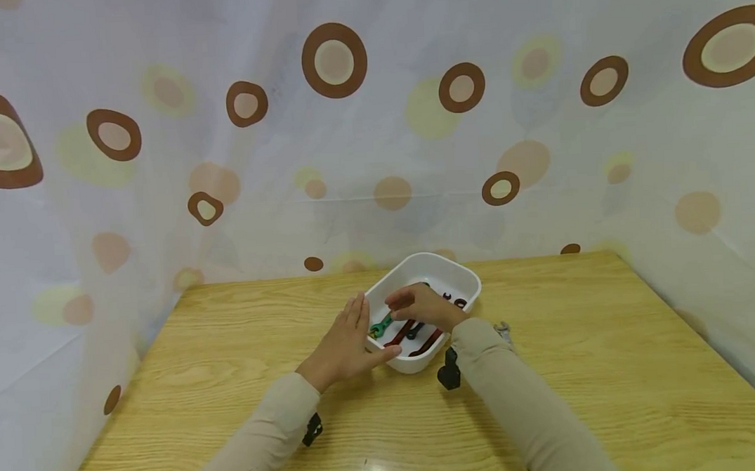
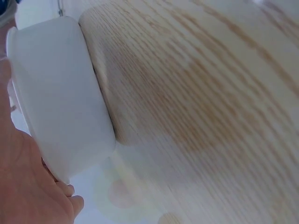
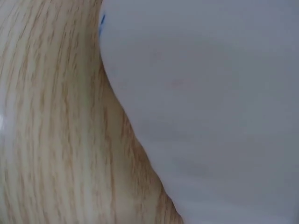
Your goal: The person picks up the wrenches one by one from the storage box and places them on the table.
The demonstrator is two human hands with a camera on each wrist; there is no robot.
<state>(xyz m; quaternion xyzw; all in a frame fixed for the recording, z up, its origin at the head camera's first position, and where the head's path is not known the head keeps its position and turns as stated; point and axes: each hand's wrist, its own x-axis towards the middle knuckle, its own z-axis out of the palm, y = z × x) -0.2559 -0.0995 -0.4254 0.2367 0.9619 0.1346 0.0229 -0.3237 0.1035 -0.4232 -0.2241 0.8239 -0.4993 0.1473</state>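
A white plastic basin (image 1: 466,272) stands on the table with several wrenches inside. Among them are a green wrench (image 1: 380,327) at its left and a red-handled wrench (image 1: 399,333) beside it. My left hand (image 1: 344,342) rests against the basin's left side, fingers straight along the rim and thumb spread over the near edge. The left wrist view shows that hand beside the outer wall (image 2: 65,93). Over the basin's middle is my right hand (image 1: 423,306), fingers loosely bent and thumb apart from them. Its fingertips are close to the green wrench, and nothing shows between them.
To the right of the basin a silver wrench (image 1: 503,330) lies on the wooden table (image 1: 610,352), partly behind the right sleeve. A patterned curtain (image 1: 385,123) hangs behind the table and along both sides. White basin wall (image 3: 210,102) fills much of the right wrist view.
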